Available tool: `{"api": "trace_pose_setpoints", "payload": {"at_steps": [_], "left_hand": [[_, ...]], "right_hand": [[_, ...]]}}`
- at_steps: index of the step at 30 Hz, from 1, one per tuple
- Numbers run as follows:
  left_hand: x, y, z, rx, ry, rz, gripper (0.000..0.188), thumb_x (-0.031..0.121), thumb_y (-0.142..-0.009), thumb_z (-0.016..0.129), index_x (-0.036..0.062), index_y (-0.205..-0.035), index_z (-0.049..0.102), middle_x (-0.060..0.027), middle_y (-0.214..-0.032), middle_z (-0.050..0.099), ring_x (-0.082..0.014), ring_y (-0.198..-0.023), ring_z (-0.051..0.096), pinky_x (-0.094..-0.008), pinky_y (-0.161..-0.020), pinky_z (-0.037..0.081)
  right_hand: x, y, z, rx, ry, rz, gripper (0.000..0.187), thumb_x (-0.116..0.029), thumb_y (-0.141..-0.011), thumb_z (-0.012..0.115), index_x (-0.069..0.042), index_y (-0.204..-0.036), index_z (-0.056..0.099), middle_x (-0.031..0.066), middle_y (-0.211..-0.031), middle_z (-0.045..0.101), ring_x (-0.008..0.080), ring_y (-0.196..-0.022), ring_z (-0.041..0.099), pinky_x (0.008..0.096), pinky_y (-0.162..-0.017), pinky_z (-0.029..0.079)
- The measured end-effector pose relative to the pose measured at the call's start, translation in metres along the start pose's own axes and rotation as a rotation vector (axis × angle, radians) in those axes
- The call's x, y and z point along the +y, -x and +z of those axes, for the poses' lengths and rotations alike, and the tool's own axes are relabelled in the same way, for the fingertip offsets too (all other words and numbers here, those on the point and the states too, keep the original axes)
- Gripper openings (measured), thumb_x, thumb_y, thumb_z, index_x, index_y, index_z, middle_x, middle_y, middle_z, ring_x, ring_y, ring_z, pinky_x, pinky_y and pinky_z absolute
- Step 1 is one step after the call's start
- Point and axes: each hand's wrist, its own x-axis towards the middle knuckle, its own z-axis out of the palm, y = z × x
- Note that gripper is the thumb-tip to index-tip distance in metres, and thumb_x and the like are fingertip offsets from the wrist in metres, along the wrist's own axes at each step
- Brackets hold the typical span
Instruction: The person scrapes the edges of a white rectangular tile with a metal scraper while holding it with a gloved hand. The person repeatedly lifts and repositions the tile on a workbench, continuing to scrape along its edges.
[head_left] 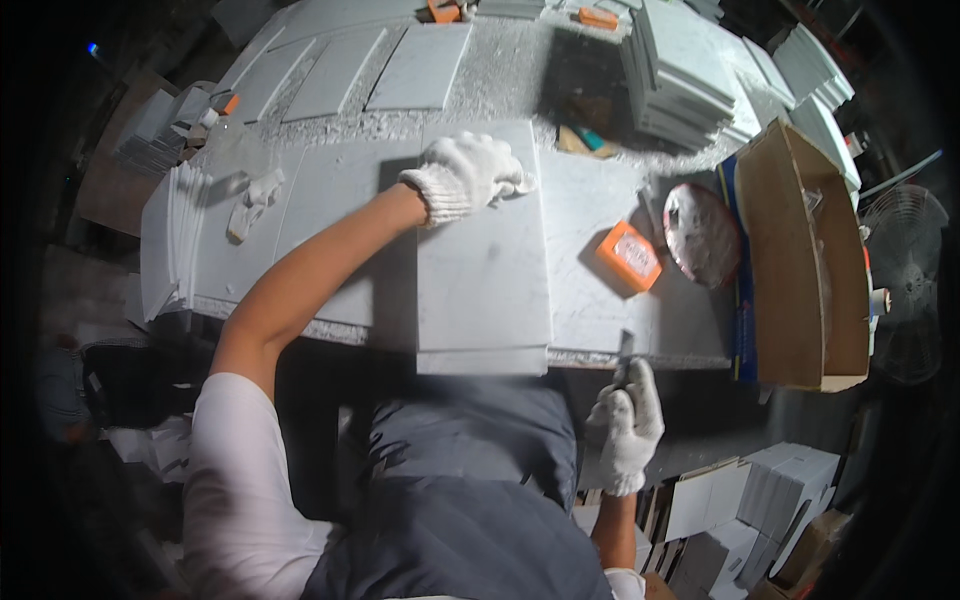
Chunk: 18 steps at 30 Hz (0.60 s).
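Note:
A long white marble-look tile (485, 270) lies lengthwise before me, on top of another piece whose near end shows just past the table edge. My left hand (465, 175), in a white knit glove, rests on the tile's far part with its fingers curled. Whatever may be under those fingers is hidden. At the table's front edge, to the right of the tile, my gloved right hand (628, 425) is closed around a small flat grey blade (626, 345) that points away from me. An orange block with a pale label (630, 258) sits right of the tile.
Beside the orange block lies a round dish smeared with grey-white paste (702, 235). An open cardboard box (800, 270) stands at the table's right end. Tiles are stacked at far right (680, 75) and left (175, 235). A crumpled white glove (258, 203) lies left; a fan (905, 280) stands right.

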Motion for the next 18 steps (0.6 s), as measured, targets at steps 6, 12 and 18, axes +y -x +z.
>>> {"api": "trace_pose_setpoints", "payload": {"at_steps": [6, 12, 18], "left_hand": [[0.037, 0.098, 0.005, 0.287, 0.049, 0.319, 0.010, 0.023, -0.089, 0.073, 0.0211, -0.095, 0.080, -0.0028, -0.080, 0.068, -0.0208, -0.079, 0.062, -0.0357, -0.069, 0.053], [0.052, 0.132, 0.021, 0.330, 0.025, 0.310, 0.013, 0.017, -0.085, 0.071, 0.0245, -0.093, 0.078, 0.0014, -0.070, 0.063, -0.0220, -0.070, 0.063, -0.0371, -0.079, 0.055], [0.038, 0.130, 0.030, 0.366, 0.028, 0.528, 0.014, 0.014, -0.084, 0.066, 0.0186, -0.090, 0.077, 0.0003, -0.063, 0.060, -0.0194, -0.058, 0.060, -0.0374, -0.091, 0.054]], "right_hand": [[0.003, 0.004, -0.020, 0.137, 0.043, 0.149, 0.056, -0.008, -0.099, 0.062, 0.008, -0.150, 0.045, 0.0022, -0.085, 0.063, 0.0073, -0.066, 0.055, 0.0223, -0.061, 0.049], [0.001, 0.004, -0.007, 0.040, 0.039, 0.149, 0.054, -0.006, -0.098, 0.060, 0.006, -0.149, 0.047, 0.0026, -0.089, 0.062, 0.0071, -0.073, 0.056, 0.0217, -0.065, 0.050], [-0.008, 0.005, 0.002, 0.018, 0.070, 0.108, 0.051, -0.007, -0.099, 0.061, 0.007, -0.147, 0.049, 0.0019, -0.089, 0.063, 0.0065, -0.073, 0.056, 0.0214, -0.066, 0.050]]}}
